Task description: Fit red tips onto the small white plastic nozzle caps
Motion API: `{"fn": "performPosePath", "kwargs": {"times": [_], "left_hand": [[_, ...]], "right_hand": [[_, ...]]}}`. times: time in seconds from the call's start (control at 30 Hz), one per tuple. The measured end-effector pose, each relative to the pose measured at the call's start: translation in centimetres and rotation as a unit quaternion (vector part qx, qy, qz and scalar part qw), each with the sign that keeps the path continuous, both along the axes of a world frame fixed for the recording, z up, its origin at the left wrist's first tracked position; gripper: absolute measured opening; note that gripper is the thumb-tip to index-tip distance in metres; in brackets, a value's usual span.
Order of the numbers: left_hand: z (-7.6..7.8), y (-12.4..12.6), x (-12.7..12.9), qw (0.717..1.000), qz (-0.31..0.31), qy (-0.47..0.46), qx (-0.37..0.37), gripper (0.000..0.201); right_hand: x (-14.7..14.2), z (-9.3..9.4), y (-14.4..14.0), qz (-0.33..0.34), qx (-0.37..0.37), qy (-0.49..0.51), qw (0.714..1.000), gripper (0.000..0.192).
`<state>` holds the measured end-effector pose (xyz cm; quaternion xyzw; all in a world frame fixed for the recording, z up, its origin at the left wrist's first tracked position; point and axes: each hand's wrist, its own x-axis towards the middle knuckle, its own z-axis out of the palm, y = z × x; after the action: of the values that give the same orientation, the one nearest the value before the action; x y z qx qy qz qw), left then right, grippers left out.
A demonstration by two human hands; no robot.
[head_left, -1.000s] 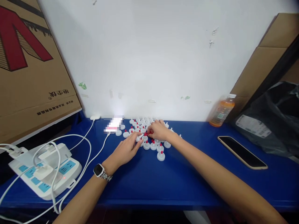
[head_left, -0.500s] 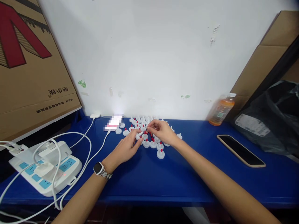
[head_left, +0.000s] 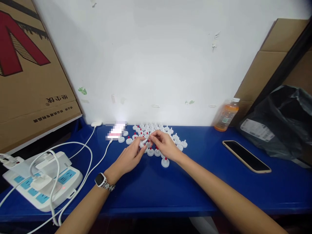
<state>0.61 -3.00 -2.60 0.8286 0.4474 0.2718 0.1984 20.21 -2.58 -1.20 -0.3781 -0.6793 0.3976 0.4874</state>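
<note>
My left hand (head_left: 130, 156) is closed around a white nozzle cap (head_left: 143, 142), a round lid with a thin spout, held tilted toward the right. My right hand (head_left: 165, 145) pinches at the spout's end; what lies between its fingertips is too small and hidden to make out. Around and below both hands stand several white nozzle caps with small red tips, the closest being a red-tipped cap (head_left: 165, 162) at the front. Behind and to the right of my right hand are plain white caps (head_left: 184, 144) whose spouts carry no red.
On the blue table (head_left: 195, 185), a power strip (head_left: 44, 185) with looping white cables occupies the left. A glowing, blurred device (head_left: 117, 131) lies near the wall. To the right are a phone (head_left: 246, 156), an orange drink bottle (head_left: 226, 115) and a black plastic bag (head_left: 280, 123). Cardboard (head_left: 34, 81) stands left.
My right hand has moved from over the small red pieces to the spout of the cap in my left hand. The whole view has shifted slightly.
</note>
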Motion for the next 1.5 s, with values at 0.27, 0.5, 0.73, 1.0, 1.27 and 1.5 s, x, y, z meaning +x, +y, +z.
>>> {"fn": "performPosePath", "kwargs": {"times": [0.27, 0.5, 0.73, 1.0, 1.27, 1.5], "left_hand": [[0.1, 0.0, 0.1, 1.0, -0.02, -0.007, 0.007, 0.038], [0.7, -0.7, 0.2, 0.999, -0.037, -0.01, 0.011, 0.037], [0.9, -1.2, 0.4, 0.998, -0.052, 0.002, 0.022, 0.036], [1.5, -0.9, 0.3, 0.998, -0.058, -0.004, 0.027, 0.039], [1.7, 0.4, -1.7, 0.997, -0.012, 0.043, 0.056, 0.055], [2.0, 2.9, -5.9, 0.981, 0.189, 0.03, 0.04, 0.053]], "right_hand": [[-0.3, -0.9, 0.5, -0.008, -0.012, 0.086, 0.996, 0.03], [-0.9, -0.7, -0.1, -0.014, -0.043, 0.151, 0.987, 0.031], [-0.9, -0.8, -0.1, 0.001, -0.061, 0.138, 0.989, 0.03], [-1.8, 0.4, 0.3, 0.002, -0.051, 0.166, 0.985, 0.041], [-2.4, 0.8, 1.5, 0.026, -0.015, 0.063, 0.998, 0.037], [-3.7, 1.3, 4.0, 0.05, 0.065, -0.165, 0.983, 0.016]]}}
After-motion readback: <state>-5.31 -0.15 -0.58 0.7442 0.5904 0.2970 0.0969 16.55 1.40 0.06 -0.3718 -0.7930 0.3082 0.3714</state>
